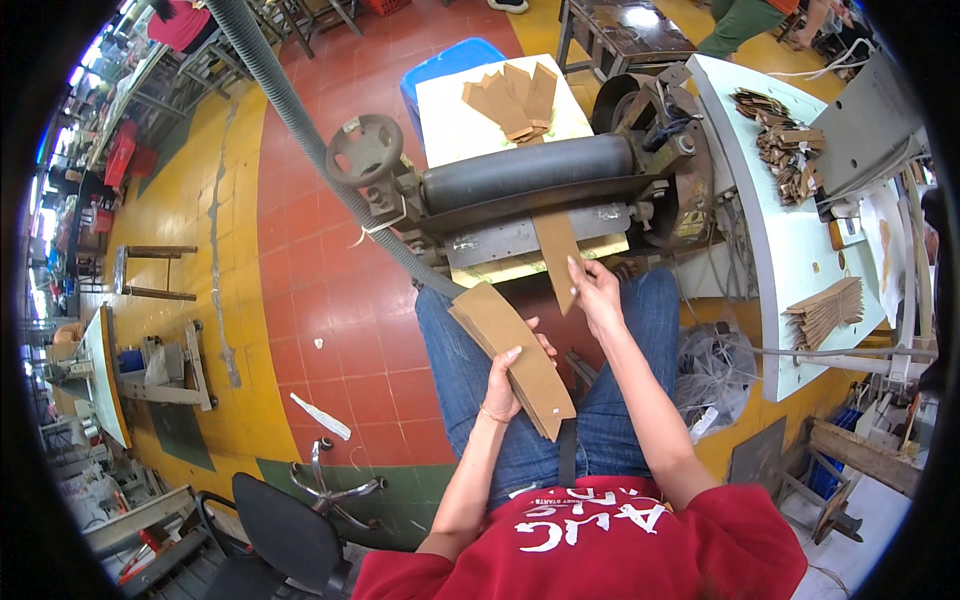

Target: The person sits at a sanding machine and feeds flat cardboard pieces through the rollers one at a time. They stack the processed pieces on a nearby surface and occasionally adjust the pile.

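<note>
My left hand (507, 385) is closed around a stack of long brown leather-like strips (515, 350) held over my lap. Between the thumb and fingers of my right hand (597, 293) is the near end of a single brown strip (557, 248). Its far end passes under the edge of a machine with a wide dark roller (530, 172). A metal feed plate (480, 243) lies beneath that strip. Beyond the roller, several brown strips (512, 100) lie fanned out on a pale yellow board (440, 110).
A handwheel (365, 150) and a grey flexible hose (290, 90) stand left of the roller. On the right, a pale table (760, 250) bears bundles of brown pieces (785, 150) and a fanned stack (828, 308). A black swivel chair (285, 530) is at lower left.
</note>
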The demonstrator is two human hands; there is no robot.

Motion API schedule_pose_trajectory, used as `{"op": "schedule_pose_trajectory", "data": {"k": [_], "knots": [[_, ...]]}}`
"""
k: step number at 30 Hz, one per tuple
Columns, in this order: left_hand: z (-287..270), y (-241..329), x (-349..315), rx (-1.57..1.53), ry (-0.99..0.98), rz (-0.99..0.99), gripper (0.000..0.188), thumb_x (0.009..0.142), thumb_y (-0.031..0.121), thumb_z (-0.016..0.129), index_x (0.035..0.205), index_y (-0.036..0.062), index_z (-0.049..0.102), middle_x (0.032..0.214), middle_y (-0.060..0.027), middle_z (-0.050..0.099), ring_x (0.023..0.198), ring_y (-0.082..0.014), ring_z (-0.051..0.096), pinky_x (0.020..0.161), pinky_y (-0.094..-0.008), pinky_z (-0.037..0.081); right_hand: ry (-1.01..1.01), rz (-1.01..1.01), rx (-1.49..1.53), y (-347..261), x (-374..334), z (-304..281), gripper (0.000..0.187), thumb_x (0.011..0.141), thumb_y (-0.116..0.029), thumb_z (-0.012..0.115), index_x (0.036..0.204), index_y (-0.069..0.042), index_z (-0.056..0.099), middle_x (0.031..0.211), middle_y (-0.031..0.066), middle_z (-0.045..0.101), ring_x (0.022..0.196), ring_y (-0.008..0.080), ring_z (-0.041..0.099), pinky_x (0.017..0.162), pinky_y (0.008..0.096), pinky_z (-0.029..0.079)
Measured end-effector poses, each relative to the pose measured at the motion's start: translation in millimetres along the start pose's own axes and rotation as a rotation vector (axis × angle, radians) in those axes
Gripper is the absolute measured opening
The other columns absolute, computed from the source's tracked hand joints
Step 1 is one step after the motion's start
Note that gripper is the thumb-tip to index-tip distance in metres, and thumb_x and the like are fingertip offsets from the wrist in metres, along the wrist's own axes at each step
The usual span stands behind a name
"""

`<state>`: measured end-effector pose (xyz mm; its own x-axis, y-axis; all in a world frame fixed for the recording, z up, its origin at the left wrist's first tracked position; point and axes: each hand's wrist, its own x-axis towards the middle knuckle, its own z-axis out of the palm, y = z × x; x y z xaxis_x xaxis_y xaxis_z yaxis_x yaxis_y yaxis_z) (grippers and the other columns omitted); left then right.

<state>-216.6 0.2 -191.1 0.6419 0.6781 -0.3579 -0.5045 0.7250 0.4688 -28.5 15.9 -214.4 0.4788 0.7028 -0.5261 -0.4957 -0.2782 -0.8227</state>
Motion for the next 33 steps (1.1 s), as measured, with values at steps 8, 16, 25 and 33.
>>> {"op": "schedule_pose_trajectory", "data": {"k": [8, 16, 25, 33], "knots": [[-4.5, 3.0, 3.9, 0.027, 0.011, -0.004, 0.061, 0.085, 0.027, 0.048, 0.137, -0.0016, 0.035, 0.103, -0.0129, 0.057, 0.097, -0.0232, 0.059, 0.084, -0.0361, 0.052, -0.144, 0.208, -0.158, 16.4, -43.3, -18.6, 0.053, 0.091, -0.039, 0.058, 0.131, -0.007, 0.045, 0.116, 0.0073, 0.057, 0.105, 0.0164, 0.056, 0.086, 0.0358, 0.049], [7.5, -1.6, 5.9, 0.156, 0.108, -0.016, 0.060, 0.088, 0.024, 0.050, 0.140, -0.0004, 0.033, 0.113, -0.0174, 0.057, 0.106, -0.0264, 0.058, 0.092, -0.0390, 0.048, -0.421, 0.064, -0.519, 5.3, -116.1, -35.9, 0.032, 0.079, -0.019, 0.076, 0.101, 0.001, 0.064, 0.082, 0.0061, 0.069, 0.074, 0.0088, 0.064, 0.068, 0.0253, 0.052], [-2.2, -2.9, 3.5, 0.004, 0.143, -0.007, 0.053, 0.094, 0.029, 0.048, 0.136, -0.0002, 0.037, 0.107, -0.0130, 0.058, 0.099, -0.0218, 0.060, 0.085, -0.0365, 0.052, -0.109, -0.289, -0.433, 5.1, -96.4, -32.8, 0.018, 0.086, -0.016, 0.067, 0.092, 0.000, 0.064, 0.073, 0.0023, 0.066, 0.062, 0.0039, 0.058, 0.054, 0.0198, 0.045], [-3.4, -3.6, -3.9, 0.049, 0.090, -0.006, 0.055, 0.093, 0.030, 0.044, 0.138, -0.0002, 0.035, 0.103, -0.0136, 0.058, 0.097, -0.0212, 0.060, 0.083, -0.0347, 0.053, -0.063, 0.130, -0.205, 6.7, -40.7, -33.2, 0.019, 0.092, -0.023, 0.061, 0.096, -0.005, 0.059, 0.078, 0.0024, 0.065, 0.054, 0.0064, 0.056, 0.044, 0.0187, 0.040]]}}
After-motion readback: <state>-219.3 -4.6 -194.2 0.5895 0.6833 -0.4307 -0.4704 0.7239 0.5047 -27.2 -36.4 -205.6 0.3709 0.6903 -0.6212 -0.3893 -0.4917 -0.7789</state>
